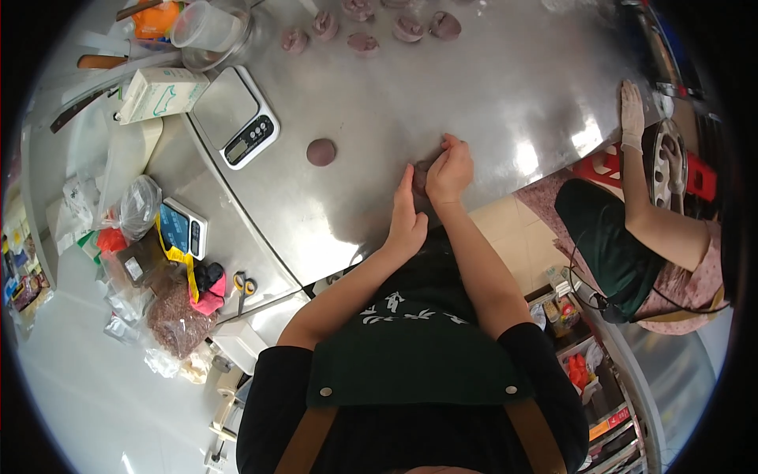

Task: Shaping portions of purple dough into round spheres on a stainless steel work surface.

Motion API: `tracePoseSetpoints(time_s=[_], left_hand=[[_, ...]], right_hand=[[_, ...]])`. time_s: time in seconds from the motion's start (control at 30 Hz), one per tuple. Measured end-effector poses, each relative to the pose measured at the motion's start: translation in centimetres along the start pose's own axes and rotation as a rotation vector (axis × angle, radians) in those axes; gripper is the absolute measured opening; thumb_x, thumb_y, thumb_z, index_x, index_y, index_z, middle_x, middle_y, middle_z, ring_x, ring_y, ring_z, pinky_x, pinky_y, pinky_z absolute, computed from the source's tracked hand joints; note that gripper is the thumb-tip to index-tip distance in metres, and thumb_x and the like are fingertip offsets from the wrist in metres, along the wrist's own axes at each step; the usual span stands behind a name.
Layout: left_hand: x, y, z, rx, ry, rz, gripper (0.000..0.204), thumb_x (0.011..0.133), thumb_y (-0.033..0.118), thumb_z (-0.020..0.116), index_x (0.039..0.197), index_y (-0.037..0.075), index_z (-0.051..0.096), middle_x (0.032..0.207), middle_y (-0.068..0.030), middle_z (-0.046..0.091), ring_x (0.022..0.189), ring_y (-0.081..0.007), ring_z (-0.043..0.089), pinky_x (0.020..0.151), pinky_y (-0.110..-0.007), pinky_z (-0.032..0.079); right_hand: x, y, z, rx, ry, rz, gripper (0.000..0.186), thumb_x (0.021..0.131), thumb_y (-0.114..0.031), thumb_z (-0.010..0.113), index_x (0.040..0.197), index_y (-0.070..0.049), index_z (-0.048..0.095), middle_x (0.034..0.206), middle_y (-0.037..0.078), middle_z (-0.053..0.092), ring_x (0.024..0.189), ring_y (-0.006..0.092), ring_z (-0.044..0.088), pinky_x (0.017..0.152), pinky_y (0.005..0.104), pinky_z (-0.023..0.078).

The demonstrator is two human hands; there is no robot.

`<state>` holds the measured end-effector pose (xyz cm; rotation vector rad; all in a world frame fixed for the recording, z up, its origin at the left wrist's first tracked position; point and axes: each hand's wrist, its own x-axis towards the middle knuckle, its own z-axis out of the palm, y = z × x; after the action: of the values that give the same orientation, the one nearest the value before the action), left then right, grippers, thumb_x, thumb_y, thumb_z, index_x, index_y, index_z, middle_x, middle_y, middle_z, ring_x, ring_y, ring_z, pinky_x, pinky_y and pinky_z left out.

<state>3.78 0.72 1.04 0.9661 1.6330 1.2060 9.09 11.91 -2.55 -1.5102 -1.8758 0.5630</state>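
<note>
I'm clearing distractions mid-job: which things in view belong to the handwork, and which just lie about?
Seemingly in use:
- left hand, right hand
- purple lump between them
- purple disc
- purple pieces farther off

Seemingly lying about:
- scissors
- carton

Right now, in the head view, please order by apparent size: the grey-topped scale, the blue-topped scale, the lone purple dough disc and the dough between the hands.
1. Grey-topped scale
2. Blue-topped scale
3. Lone purple dough disc
Not ranked: the dough between the left hand and right hand, mostly covered.
</note>
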Motion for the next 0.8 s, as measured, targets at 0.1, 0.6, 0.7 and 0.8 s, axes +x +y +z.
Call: tracePoseSetpoints(time_s=[0.1, 0.6, 0.7, 0.8], left_hand=[[0.6, -0.5, 0.3, -0.014, -0.011, -0.041, 0.080, 0.070, -0.010, 0.038, 0.144, -0.006, 0.010, 0.149, -0.0236, 0.017, 0.140, -0.0323, 0.018, 0.115, -0.039, 0.013], [0.7, -0.3, 0.2, -0.031, -0.071, -0.107, 0.079, 0.070, -0.011, 0.037, 0.145, -0.005, 0.012, 0.150, -0.0219, 0.018, 0.141, -0.0316, 0.017, 0.115, -0.039, 0.013], [0.1, 0.0, 0.4, -0.009, -0.067, -0.087, 0.079, 0.070, -0.011, 0.037, 0.145, -0.005, 0.012, 0.150, -0.0220, 0.018, 0.140, -0.0317, 0.017, 0.115, -0.039, 0.014], [-1.3, 1.0, 1.1, -0.037, -0.047, -0.088, 0.079, 0.070, -0.011, 0.037, 0.145, -0.005, 0.012, 0.149, -0.0221, 0.018, 0.140, -0.0318, 0.017, 0.115, -0.039, 0.014]], right_hand=[[0.3, 0.0, 0.0, 0.048, -0.027, 0.048, 0.021, 0.083, -0.001, 0.048, 0.102, -0.004, 0.058, 0.087, 0.012, 0.061, 0.078, 0.0338, 0.059, 0.068, 0.0428, 0.045], [-0.6, 1.0, -1.0, -0.037, -0.078, -0.030, 0.021, 0.080, -0.002, 0.050, 0.099, -0.007, 0.059, 0.086, 0.008, 0.060, 0.078, 0.0301, 0.058, 0.068, 0.0413, 0.043], [-0.3, -0.7, -1.3, 0.066, -0.052, 0.070, 0.022, 0.080, -0.002, 0.049, 0.100, -0.007, 0.059, 0.086, 0.009, 0.059, 0.078, 0.0302, 0.058, 0.067, 0.0411, 0.043], [-1.2, -0.3, -1.5, 0.077, -0.020, 0.057, 0.024, 0.080, -0.001, 0.048, 0.101, -0.006, 0.058, 0.087, 0.009, 0.059, 0.078, 0.0306, 0.058, 0.067, 0.0412, 0.043]])
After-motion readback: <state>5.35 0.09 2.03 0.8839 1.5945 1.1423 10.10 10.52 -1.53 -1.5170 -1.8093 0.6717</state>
